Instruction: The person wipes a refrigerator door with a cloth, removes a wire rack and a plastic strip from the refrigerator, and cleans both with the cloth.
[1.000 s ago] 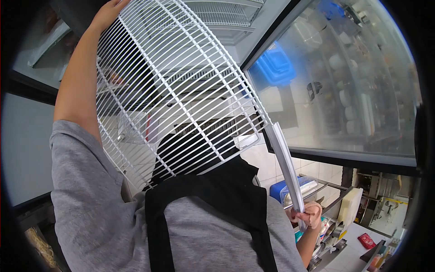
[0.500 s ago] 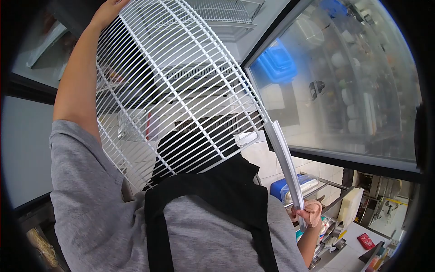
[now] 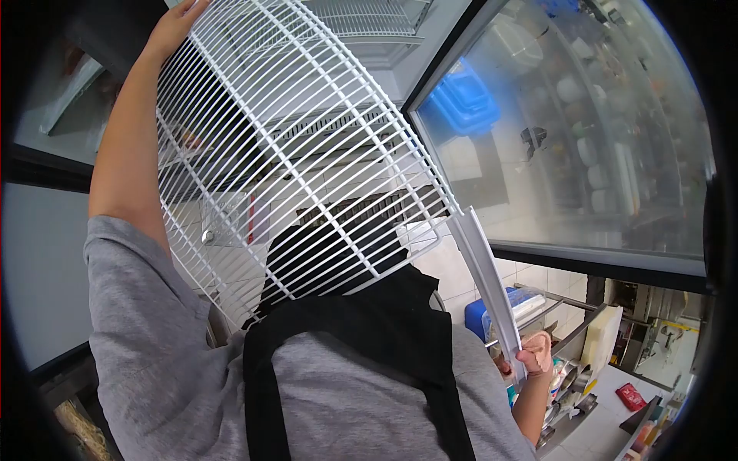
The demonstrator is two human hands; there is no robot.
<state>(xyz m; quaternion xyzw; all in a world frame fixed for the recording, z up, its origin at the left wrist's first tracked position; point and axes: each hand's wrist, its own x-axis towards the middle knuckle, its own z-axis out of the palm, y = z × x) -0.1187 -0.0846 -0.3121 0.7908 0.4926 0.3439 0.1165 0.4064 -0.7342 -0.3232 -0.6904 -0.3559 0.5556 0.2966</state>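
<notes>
A large white wire shelf (image 3: pixel 290 160) is held up slanting in front of my body, over the black apron (image 3: pixel 354 307). My left hand (image 3: pixel 175 31) has its fingers closed around the shelf's upper left edge. From the shelf's right corner a long white plastic strip (image 3: pixel 486 278) runs down to the lower right. Around the strip's lower end, my right hand (image 3: pixel 529 363) is closed, with a pinkish cloth (image 3: pixel 540 346) bunched in it.
A fogged glass door (image 3: pixel 569 154) stands open on the right, a blue container (image 3: pixel 464 98) visible through it. Another wire rack (image 3: pixel 361 19) sits inside the cabinet beyond. Below the door are a blue box (image 3: pixel 478 316), a metal rail frame and a red packet (image 3: pixel 630 397).
The shelf has shifted slightly left in view along with my left hand. The strip has turned to show more of its broad face, and my right hand is slightly farther right.
</notes>
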